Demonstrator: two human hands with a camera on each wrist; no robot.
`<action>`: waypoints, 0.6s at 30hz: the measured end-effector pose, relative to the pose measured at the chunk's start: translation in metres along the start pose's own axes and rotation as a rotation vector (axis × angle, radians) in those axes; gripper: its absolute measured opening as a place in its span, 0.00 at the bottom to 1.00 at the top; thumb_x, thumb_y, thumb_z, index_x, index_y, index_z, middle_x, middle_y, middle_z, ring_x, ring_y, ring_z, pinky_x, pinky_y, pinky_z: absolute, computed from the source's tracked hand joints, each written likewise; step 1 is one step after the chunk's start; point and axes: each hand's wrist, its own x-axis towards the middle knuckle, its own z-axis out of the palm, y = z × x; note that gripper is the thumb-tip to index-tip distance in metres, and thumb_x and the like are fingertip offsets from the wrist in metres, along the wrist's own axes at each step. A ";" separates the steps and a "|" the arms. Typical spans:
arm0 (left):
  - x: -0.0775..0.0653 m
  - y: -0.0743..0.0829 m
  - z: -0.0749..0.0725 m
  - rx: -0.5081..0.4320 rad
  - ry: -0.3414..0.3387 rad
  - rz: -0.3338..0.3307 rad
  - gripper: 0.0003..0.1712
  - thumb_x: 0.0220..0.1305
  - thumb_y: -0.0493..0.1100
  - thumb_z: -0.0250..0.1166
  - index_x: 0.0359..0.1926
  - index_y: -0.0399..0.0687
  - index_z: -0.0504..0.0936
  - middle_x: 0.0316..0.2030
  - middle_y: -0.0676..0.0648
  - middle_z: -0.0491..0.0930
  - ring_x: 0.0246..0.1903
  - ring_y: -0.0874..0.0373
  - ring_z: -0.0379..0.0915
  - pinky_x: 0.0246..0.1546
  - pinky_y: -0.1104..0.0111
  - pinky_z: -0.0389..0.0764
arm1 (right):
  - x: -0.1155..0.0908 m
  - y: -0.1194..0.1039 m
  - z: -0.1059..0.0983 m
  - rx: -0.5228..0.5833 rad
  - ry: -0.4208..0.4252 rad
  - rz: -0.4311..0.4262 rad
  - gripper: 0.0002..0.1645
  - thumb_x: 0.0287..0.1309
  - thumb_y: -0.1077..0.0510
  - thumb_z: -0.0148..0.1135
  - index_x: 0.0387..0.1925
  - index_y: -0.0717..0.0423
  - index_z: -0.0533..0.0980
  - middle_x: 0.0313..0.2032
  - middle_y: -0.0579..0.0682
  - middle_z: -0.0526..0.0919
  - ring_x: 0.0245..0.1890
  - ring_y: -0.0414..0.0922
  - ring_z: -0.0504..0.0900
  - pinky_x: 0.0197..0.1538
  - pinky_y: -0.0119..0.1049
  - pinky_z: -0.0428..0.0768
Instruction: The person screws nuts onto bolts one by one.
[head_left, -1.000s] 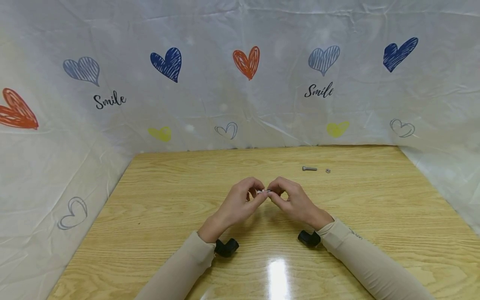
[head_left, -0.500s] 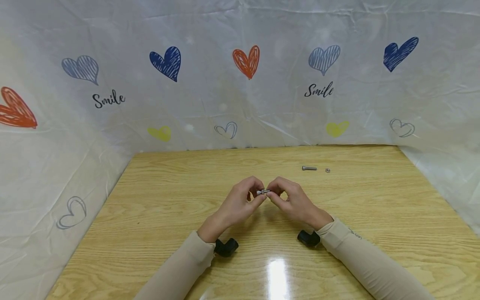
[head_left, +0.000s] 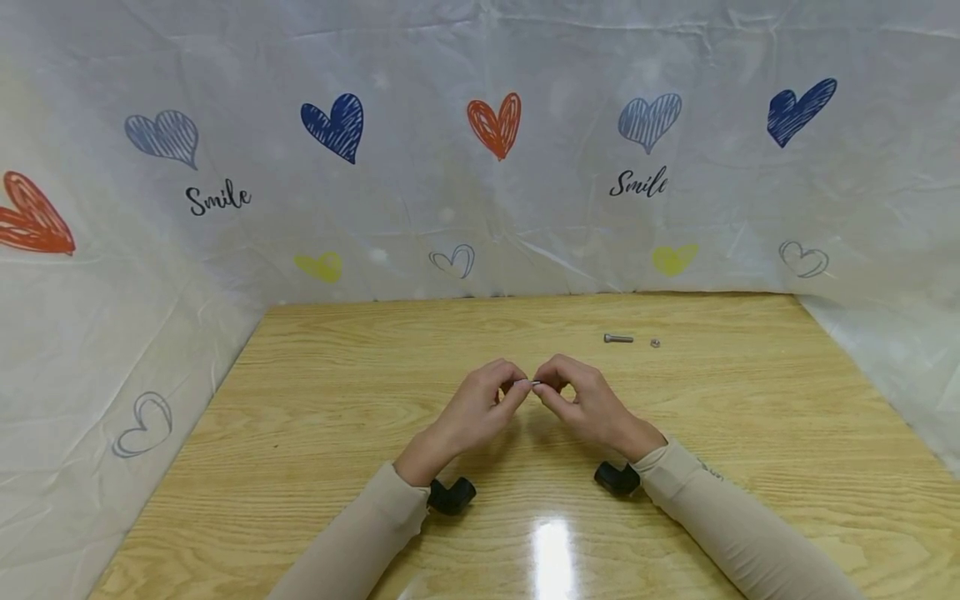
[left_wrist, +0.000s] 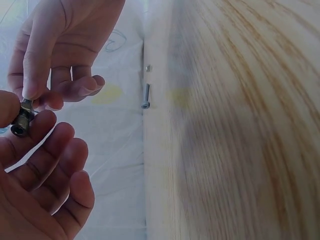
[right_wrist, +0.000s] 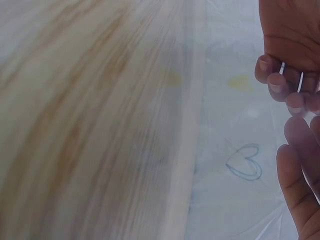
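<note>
In front of the body, above the table, both hands meet at a small metal bolt (left_wrist: 19, 129) with a nut (left_wrist: 26, 105) on its shank. My left hand (head_left: 483, 402) pinches it at the nut between thumb and index finger, its other fingers loosely bent. The socket head faces the left wrist camera. From the other side, my right hand (head_left: 591, 403) pinches the shank end with thumb and fingertip. Fingers hide most of the bolt in the head view. Both hands show at the right edge of the right wrist view, without the bolt.
A second bolt (head_left: 618, 338) lies on the wooden table (head_left: 337, 383) toward the back right. Just right of it lies a loose nut (head_left: 656, 343). A white cloth with printed hearts (head_left: 480, 208) hangs behind the table. Black wrist mounts (head_left: 452, 497) sit below the wrists.
The left thumb and fingers shift slightly over the bolt, covering the head and nut that showed half a second ago. The right hand stays in place.
</note>
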 end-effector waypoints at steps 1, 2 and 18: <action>0.000 0.000 0.000 -0.001 0.002 -0.003 0.12 0.73 0.50 0.51 0.40 0.52 0.79 0.34 0.57 0.74 0.31 0.64 0.68 0.30 0.68 0.71 | 0.000 0.000 0.000 0.000 -0.002 -0.001 0.03 0.67 0.60 0.57 0.40 0.49 0.75 0.35 0.43 0.78 0.31 0.35 0.75 0.36 0.32 0.76; 0.000 0.000 0.000 -0.001 0.006 -0.003 0.12 0.73 0.50 0.52 0.40 0.52 0.79 0.34 0.58 0.74 0.31 0.64 0.68 0.30 0.68 0.72 | 0.000 0.000 0.000 -0.002 -0.003 0.000 0.04 0.67 0.60 0.57 0.40 0.48 0.75 0.35 0.43 0.78 0.31 0.35 0.75 0.37 0.32 0.77; 0.001 0.001 -0.001 0.008 0.055 0.090 0.04 0.66 0.39 0.62 0.41 0.48 0.75 0.33 0.56 0.75 0.30 0.65 0.69 0.28 0.69 0.71 | 0.007 -0.031 -0.004 -0.006 0.001 0.017 0.06 0.60 0.72 0.59 0.38 0.62 0.74 0.33 0.55 0.79 0.29 0.43 0.77 0.37 0.36 0.77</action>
